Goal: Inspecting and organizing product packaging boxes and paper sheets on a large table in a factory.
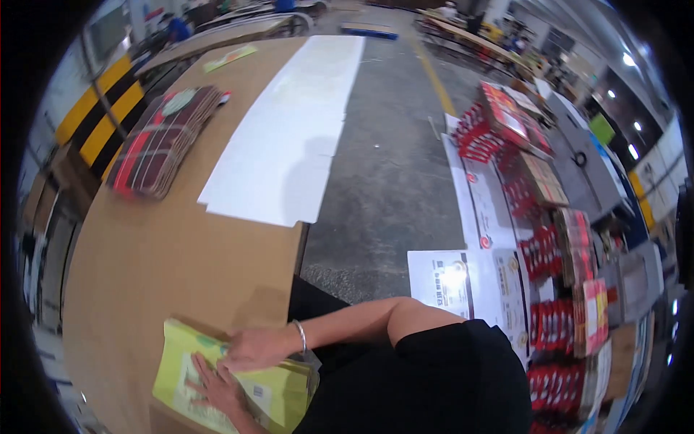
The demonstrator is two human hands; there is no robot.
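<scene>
On the near end of the brown table lies a yellow-green printed cardboard piece [170,362] with white panels. My left hand [218,390] rests flat on it with the fingers spread. Just beside and beyond, my right hand [256,349], a silver bracelet at its wrist, is at the upper part of the same piece. Its fingers are curled in and slightly blurred, and whatever they may hold is hidden. The right forearm reaches across from the right, and my black sleeve covers what lies below it.
A bundle of dark plaid printed cardboard [166,141] sits on the table's [173,253] far left. White sheets [289,137] lie along its right edge. Stacks of red cartons [546,318] line the right side over white printed boards [441,278] on the floor. People work far off.
</scene>
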